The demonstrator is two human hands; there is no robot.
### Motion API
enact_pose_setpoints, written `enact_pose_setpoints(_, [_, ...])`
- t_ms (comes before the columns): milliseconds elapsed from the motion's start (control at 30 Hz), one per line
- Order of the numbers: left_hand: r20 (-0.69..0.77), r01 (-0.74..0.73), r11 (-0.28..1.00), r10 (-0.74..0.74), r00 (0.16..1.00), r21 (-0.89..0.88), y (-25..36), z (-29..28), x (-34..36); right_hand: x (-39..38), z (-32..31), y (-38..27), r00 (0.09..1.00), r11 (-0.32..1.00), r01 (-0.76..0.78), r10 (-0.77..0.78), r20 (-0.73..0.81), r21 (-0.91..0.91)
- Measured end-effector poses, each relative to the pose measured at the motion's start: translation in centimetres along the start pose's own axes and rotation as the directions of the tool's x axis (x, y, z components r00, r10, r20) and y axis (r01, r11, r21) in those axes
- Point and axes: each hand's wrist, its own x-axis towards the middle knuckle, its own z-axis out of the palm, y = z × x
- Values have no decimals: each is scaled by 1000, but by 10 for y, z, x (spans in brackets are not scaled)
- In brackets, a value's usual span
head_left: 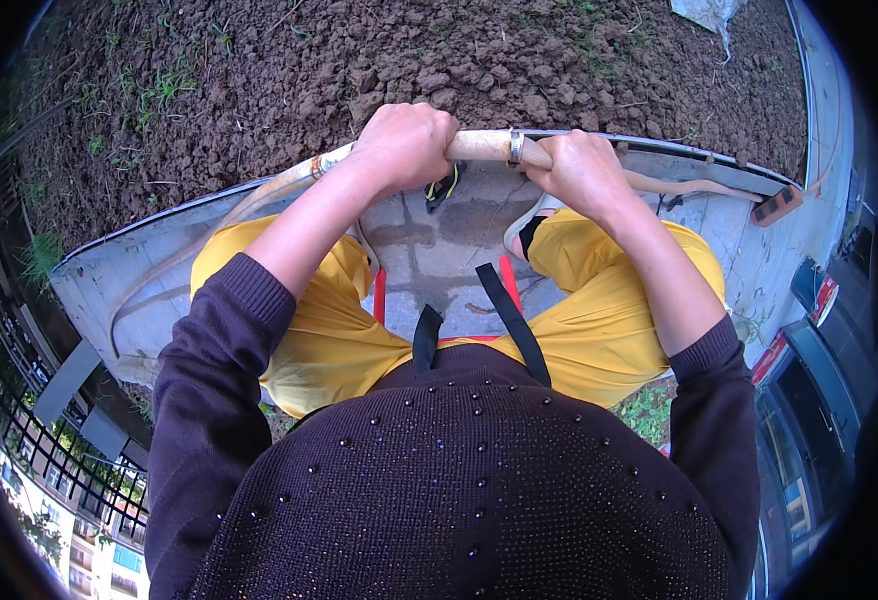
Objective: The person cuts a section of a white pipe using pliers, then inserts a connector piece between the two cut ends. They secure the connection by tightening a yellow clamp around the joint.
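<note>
My left hand (409, 140) grips a pale beige hose (479, 144) that runs across in front of me along the soil's edge. My right hand (574, 175) is closed round the same hose, just right of a metal clamp (515, 145). Another banded joint (329, 163) shows left of my left hand. A black and yellow object (444, 185), too small to identify, lies below the hose. The hose trails down to the left across the concrete and out to the right beside a brick (775, 205).
A dark, cloddy soil bed (259, 80) lies ahead, with a pale plastic scrap (701, 18) at top right. I am low over a concrete walkway (139, 270), red straps or bars (379, 295) between my legs. A metal fence (29, 430) is at lower left, a dark vehicle-like shape (809, 420) at right.
</note>
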Motion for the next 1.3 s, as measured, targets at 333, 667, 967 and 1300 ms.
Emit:
enact_pose_setpoints(333, [-30, 49, 919, -66, 997, -391, -13, -7, -3, 15, -39, -19, 997, 960, -76, 68, 41, 270])
enact_pose_setpoints(667, [333, 293, 762, -107, 937, -578, -87, 22, -40, 17, -29, -2, 985, 871, -162, 117, 124, 465])
enact_pose_setpoints(967, [153, 139, 681, -41, 987, -719, -92, -8, -61, 28, -6, 20, 993, 901, -99, 60, 103, 422])
enact_pose_setpoints(1300, [163, 136, 705, -29, 986, -696, -63, -22, -70, 26, -23, -70, 751, 784, 613, -543, -375, 93])
